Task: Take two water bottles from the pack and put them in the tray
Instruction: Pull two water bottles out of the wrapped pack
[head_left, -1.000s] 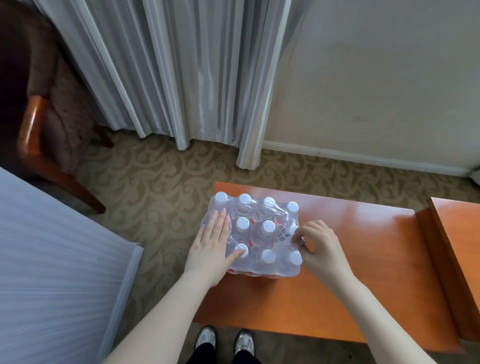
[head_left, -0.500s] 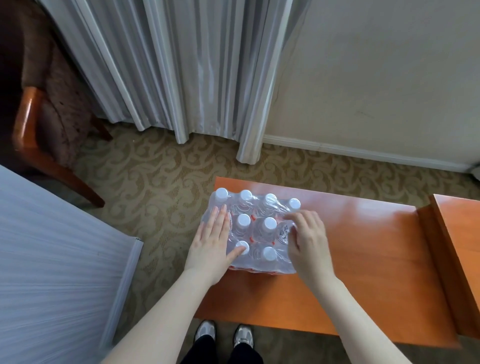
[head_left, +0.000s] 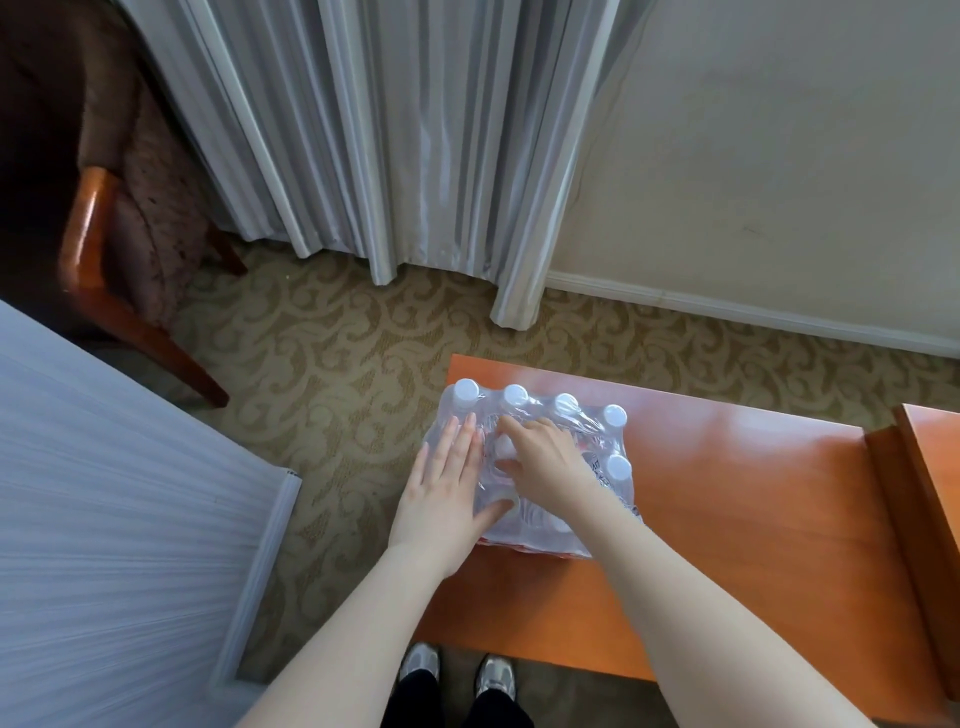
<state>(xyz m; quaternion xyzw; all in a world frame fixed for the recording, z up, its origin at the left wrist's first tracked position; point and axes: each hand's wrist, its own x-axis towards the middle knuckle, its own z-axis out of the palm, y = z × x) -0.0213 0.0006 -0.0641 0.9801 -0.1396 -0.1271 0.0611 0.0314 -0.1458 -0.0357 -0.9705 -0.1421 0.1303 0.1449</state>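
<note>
A shrink-wrapped pack of water bottles (head_left: 597, 441) with white caps stands upright at the left end of an orange wooden table (head_left: 753, 519). My left hand (head_left: 441, 493) lies flat on the pack's left side, fingers apart, thumb against the wrap. My right hand (head_left: 540, 460) rests on top of the pack's middle, fingers curled down among the caps and into the plastic wrap. It covers several caps. I cannot tell whether it grips a bottle or only the wrap. No tray is in view.
A second wooden piece (head_left: 930, 493) adjoins the table at the right. A white bed edge (head_left: 130, 519) fills the left. A wooden chair (head_left: 119, 270) stands at the far left, grey curtains (head_left: 415, 145) and a wall behind. My shoes (head_left: 457, 670) show below on the patterned carpet.
My right hand has moved from the pack's right edge leftward onto the top middle of the pack. The left hand has stayed flat on the pack's left side.
</note>
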